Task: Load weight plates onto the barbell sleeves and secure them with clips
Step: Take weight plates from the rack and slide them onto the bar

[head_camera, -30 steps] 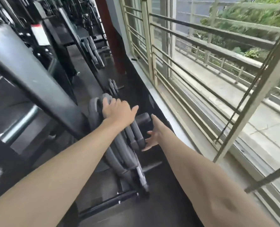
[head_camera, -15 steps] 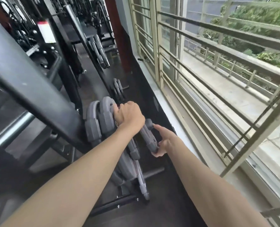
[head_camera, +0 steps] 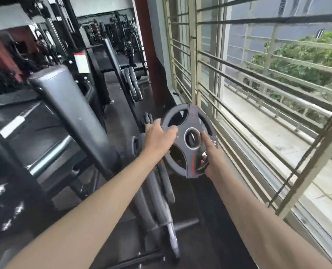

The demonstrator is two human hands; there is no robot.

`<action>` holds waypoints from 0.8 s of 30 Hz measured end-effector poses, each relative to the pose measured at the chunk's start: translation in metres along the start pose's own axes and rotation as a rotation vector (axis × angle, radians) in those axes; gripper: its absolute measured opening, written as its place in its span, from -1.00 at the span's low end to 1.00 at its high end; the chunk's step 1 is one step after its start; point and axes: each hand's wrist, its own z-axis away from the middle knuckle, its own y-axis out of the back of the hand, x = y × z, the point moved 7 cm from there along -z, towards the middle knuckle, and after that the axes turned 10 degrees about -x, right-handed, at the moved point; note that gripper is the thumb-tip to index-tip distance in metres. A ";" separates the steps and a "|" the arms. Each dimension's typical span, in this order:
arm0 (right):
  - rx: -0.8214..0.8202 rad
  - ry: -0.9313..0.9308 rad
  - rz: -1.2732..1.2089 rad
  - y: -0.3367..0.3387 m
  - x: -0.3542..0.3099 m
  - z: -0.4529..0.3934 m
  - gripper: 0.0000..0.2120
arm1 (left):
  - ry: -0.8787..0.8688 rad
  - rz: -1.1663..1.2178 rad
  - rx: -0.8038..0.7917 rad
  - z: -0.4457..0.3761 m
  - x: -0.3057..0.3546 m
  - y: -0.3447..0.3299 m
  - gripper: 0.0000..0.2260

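At the far left, dark gym machines crowd a dim room with a red-brown wall section behind them. A long black padded beam slants down across the left half, and a black upright with a white-and-red label rises behind it. The floor is dark rubber matting running away toward more racks in the back. Below the arms, a row of grey rubber weight plates leans on a low storage rack — another pair of plates hangs farther off.

The left hand grips the upper-left rim of a black round weight plate with three grip holes and red lettering, fingers curled through a cut-out. The plate is held up in the air, face toward the camera, above the stored row. The right hand holds its lower-right edge, thumb beside the centre hole.

To the right stands a red-brown column, then a barred beige window grille — beyond it a concrete balcony and green foliage.
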 end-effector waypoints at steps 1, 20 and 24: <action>-0.063 0.027 0.006 -0.015 -0.007 0.009 -0.31 | 0.023 0.070 0.045 0.009 -0.004 0.016 -0.32; -0.796 0.108 0.153 -0.261 0.136 0.445 -0.48 | 0.093 0.379 0.654 0.456 -0.177 0.352 -0.32; -0.782 0.009 0.217 -0.278 0.204 0.525 -0.55 | 0.146 0.440 0.730 0.541 -0.235 0.391 -0.50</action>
